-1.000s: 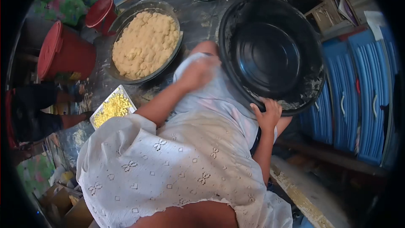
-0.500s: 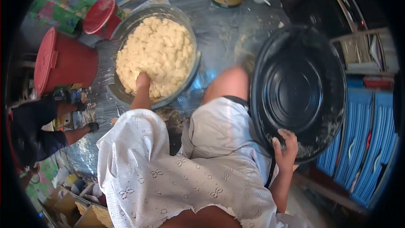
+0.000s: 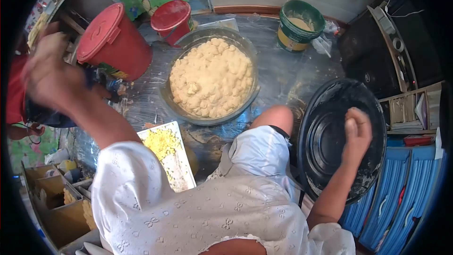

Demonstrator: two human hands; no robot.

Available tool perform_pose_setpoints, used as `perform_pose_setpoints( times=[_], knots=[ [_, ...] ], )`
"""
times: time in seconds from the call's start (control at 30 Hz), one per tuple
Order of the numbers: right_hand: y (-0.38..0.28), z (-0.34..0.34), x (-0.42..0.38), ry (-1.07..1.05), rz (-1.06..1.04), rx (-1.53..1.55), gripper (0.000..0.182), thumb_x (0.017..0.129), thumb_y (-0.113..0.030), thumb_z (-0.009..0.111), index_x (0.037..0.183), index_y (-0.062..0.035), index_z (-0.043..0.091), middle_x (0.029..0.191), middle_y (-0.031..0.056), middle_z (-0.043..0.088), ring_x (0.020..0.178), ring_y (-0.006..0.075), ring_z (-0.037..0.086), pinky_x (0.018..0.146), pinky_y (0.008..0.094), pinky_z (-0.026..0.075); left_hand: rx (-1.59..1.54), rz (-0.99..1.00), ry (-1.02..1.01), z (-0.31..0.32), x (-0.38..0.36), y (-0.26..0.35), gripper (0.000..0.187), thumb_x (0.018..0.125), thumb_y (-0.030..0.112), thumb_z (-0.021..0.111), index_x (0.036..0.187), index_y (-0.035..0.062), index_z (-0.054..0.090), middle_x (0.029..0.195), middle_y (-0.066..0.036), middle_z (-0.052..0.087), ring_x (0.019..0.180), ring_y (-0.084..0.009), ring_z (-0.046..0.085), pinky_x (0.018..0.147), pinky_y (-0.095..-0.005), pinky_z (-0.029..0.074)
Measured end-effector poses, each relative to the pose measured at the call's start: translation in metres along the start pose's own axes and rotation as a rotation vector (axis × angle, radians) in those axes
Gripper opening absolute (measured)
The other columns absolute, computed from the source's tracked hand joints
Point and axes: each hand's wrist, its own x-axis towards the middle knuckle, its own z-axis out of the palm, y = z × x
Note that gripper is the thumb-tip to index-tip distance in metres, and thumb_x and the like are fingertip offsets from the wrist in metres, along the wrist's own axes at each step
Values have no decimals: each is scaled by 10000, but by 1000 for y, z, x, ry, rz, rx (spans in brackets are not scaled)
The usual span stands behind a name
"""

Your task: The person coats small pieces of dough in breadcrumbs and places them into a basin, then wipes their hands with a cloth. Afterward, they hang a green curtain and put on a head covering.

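Note:
My left hand (image 3: 54,68) is raised at the far left, away from the basin and smeared by motion, so its fingers cannot be read. My right hand (image 3: 357,134) hangs in front of the large black basin (image 3: 309,179), its fingers curled in with nothing visible in them. That basin leans on its side by my right leg. On the floor ahead stands a round grey basin (image 3: 250,97) heaped with pale, lumpy dough (image 3: 212,75). Beside my left thigh, a white tray (image 3: 186,160) carries yellow crumbly bits (image 3: 161,142).
A lidded red bucket (image 3: 115,42) and a smaller red bucket (image 3: 171,19) stand left of the dough. Behind it to the right is a green tub (image 3: 301,26). Another person (image 3: 16,89) is at the left edge. Blue folders (image 3: 373,203) line the right side.
My left hand has left the dough and swung up to the far left. My right hand has risen from the black basin's rim. The view has shifted, and the white tray is now visible.

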Motion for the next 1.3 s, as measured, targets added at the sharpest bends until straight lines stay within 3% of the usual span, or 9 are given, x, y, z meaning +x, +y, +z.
perform_pose_setpoints(
  times=[0.1, 0.2, 0.43, 0.5, 0.6, 0.8, 0.9, 1.1, 1.3],
  knots=[
    [-38, -4, 40, 176, -101, 172, 403, 833, -254, 607, 1110, 29, 538, 1085, 138, 549, 975, 218, 545, 880, 325, 432, 7, 386, -16, 67, 10, 68, 461, 823, 293, 527, 1141, -4, 376, 1127, -145, 440, 1014, -255, 451, 891, -346, 351],
    [-85, 84, 28, -257, -218, 789, 751, 850, -456, 553, 1380, -20, 247, 1326, 158, 396, 1185, 302, 432, 968, 427, 389, 84, 67, -205, 157, -68, 42, 651, 841, 427, 477, 1263, -21, 268, 1260, -177, 340, 1144, -301, 363, 975, -381, 281],
    [62, 85, -30, -172, 934, 1505, 358, 889, -249, 568, 1126, 13, 505, 1097, 136, 541, 1021, 209, 539, 873, 285, 451, 339, -235, -1194, 221, -254, -32, 807, 864, 602, 364, 1383, -3, 235, 1447, -292, 68, 1345, -454, 59, 1079, -524, 75],
    [72, 33, -26, 6, 491, 743, 269, 855, -184, 572, 1009, 25, 501, 916, 95, 573, 798, 215, 587, 775, 301, 489, 383, -419, -1364, 187, -264, -49, 676, 877, 513, 435, 1358, 48, 342, 1460, -273, 46, 1357, -428, 49, 1085, -493, 92],
    [22, -131, 22, 191, 26, 1750, 238, 783, -38, 511, 1007, 31, 465, 1049, 205, 474, 1096, 288, 429, 942, 381, 369, 436, -743, -1170, 126, -265, -63, 533, 894, 405, 484, 1303, 66, 443, 1467, -262, 59, 1367, -393, 80, 1086, -439, 145],
    [-96, -297, 6, 826, -1208, 831, 438, 883, -192, 515, 1252, 25, 426, 1253, 195, 472, 1165, 262, 473, 1031, 370, 362, 521, -905, -921, 54, -274, -84, 419, 914, 351, 479, 1191, 44, 546, 1372, -249, 316, 1281, -347, 324, 1044, -384, 269],
    [-67, -205, -12, 800, -569, 496, 479, 859, -227, 577, 1239, 29, 437, 1237, 191, 479, 1154, 285, 476, 1037, 394, 354, 462, -887, -986, 63, -287, -87, 398, 896, 330, 524, 1165, 39, 560, 1288, -213, 435, 1223, -317, 404, 1014, -372, 318],
    [29, 11, -60, 53, 662, 1599, 355, 798, 3, 571, 1141, 24, 482, 1114, 175, 524, 1117, 300, 475, 1016, 436, 365, 152, -805, -1211, 112, -313, -76, 380, 884, 276, 559, 1175, 32, 550, 1210, -162, 524, 1148, -261, 489, 976, -348, 362],
    [44, 90, -131, -319, 1149, 1357, 277, 878, -63, 500, 1153, -32, 483, 1049, 146, 581, 991, 281, 592, 865, 390, 506, -252, -1197, -988, 138, -336, -63, 341, 919, 192, 523, 1184, -23, 513, 1140, -109, 570, 1065, -157, 521, 910, -296, 412]
  ],
)
